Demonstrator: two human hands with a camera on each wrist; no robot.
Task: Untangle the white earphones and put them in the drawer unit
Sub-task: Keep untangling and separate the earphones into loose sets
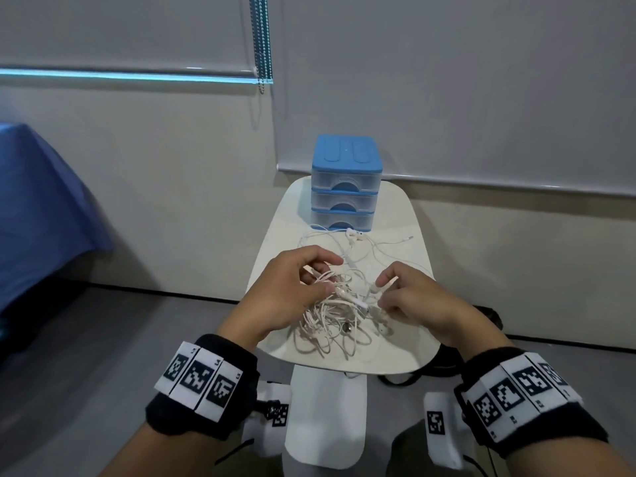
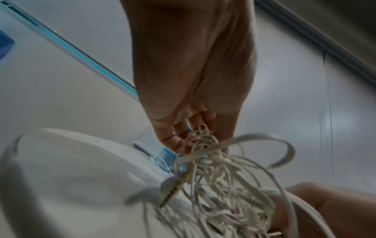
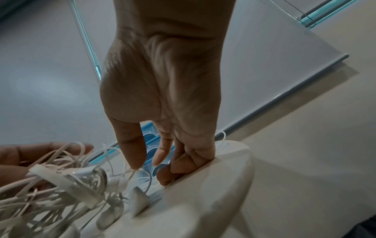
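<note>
Left hand (image 1: pixel 287 284): its grip is pinching a bunch of cable at the top of the tangle, thumb and fingers curling around the strands, centre of the head view.
Right hand (image 1: pixel 411 297): its grip is narrowing on a thin strand, thumb and forefinger nipping it just right of the tangle.
White earphones (image 1: pixel 335 320): sitting in a knotted heap on the bench (image 1: pixel 406 352) between both hands, loose loops trailing up the frame.
Jack plug (image 2: pixel 168 195): dangling out of the knot in the left wrist view.
Drawer unit (image 1: pixel 347 182): standing at the far end of the bench, blue top, all three drawers showing closed, upper centre.
</note>
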